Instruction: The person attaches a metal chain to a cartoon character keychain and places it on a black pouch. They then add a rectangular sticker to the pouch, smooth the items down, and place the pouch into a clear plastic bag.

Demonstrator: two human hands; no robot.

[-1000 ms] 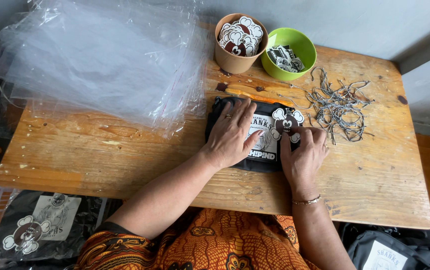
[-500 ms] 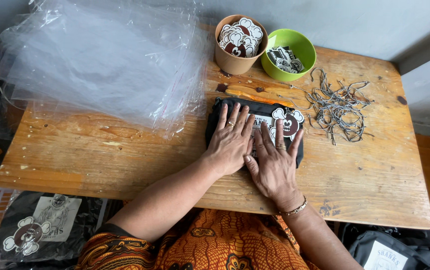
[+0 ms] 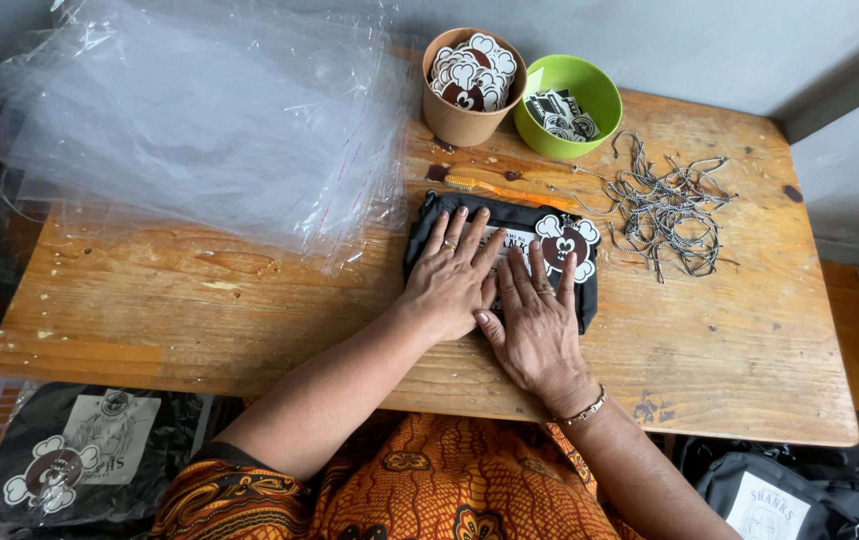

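Black pouch [image 3: 510, 225] with a white-and-brown sticker; at 12 o'clock a lime green bowl [image 3: 590, 85], tan cup [image 3: 455, 115], orange comb [image 3: 510, 188]. Orange patterned dress [image 3: 430, 490].

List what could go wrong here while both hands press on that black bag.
1. The left hand and right hand lie flat on the black bag near the cartoon sticker; pressing could crease or shift it.
2. The stack of clear plastic sleeves overhangs the wooden table and might slide off.
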